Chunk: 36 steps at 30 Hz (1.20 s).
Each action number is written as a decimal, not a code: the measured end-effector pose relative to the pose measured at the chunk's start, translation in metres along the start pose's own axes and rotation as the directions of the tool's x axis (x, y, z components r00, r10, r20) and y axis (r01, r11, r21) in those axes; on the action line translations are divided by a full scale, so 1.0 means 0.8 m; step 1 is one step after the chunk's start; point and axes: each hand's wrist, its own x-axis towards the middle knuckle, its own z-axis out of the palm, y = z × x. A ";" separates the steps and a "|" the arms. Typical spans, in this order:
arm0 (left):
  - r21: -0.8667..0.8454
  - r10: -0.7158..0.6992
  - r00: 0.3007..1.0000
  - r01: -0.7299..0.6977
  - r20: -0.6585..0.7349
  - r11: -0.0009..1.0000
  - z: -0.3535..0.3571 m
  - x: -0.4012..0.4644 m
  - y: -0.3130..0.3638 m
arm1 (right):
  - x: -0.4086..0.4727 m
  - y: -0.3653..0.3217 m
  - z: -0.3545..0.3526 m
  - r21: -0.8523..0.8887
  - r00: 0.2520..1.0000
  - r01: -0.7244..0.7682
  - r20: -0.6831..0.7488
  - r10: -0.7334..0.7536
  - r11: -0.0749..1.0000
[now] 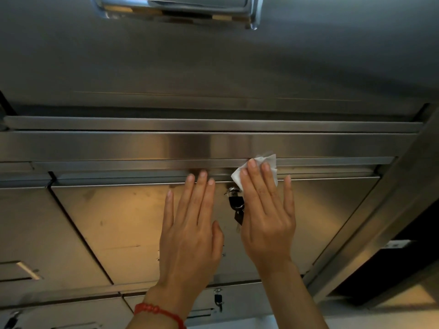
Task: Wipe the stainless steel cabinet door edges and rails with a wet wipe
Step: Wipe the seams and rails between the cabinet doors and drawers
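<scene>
Stainless steel fills the view: a bank of cabinet doors beneath horizontal rails, with a larger handled panel farther up. Right hand lies flat, fingers straight, pressing a white wet wipe against the rail just above the middle cabinet door. Left hand, wearing a red bracelet, rests open on that door, fingertips touching its top edge. Between both hands, a small key bunch hangs, apparently from the door's lock. A second key hangs on a nearer door.
</scene>
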 end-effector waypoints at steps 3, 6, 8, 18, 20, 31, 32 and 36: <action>-0.014 0.015 1.000 -0.015 -0.017 1.000 0.001 0.001 -0.001 | -0.001 0.000 0.000 -0.009 1.000 0.006 0.006 -0.006 1.000; -0.019 0.027 0.999 -0.027 -0.021 0.999 0.002 0.001 -0.003 | -0.002 -0.002 0.002 -0.012 1.000 -0.004 0.005 0.004 1.000; -0.025 0.034 0.999 -0.034 -0.020 0.999 0.002 0.001 -0.004 | -0.003 -0.003 0.003 -0.014 1.000 -0.016 0.001 0.016 1.000; -0.009 0.018 0.998 -0.019 -0.058 1.000 0.014 0.004 0.005 | -0.013 0.015 0.011 -0.067 0.998 -0.045 -0.048 0.042 0.997; -0.001 0.001 0.998 -0.001 -0.069 1.000 0.017 0.004 0.009 | -0.014 0.014 0.013 -0.051 0.996 -0.065 -0.057 0.062 0.997; 0.040 -0.026 0.997 0.029 -0.075 0.999 0.021 0.007 0.022 | -0.016 0.027 0.009 -0.062 0.996 -0.083 -0.044 0.080 0.995; 0.042 -0.027 0.997 0.030 -0.075 0.999 0.021 0.007 0.023 | -0.016 0.025 0.009 -0.056 0.995 -0.090 -0.043 0.087 0.994; 0.046 -0.026 0.997 0.029 -0.066 0.999 0.019 0.006 0.023 | -0.016 0.017 0.011 -0.032 0.998 -0.061 -0.022 0.060 0.998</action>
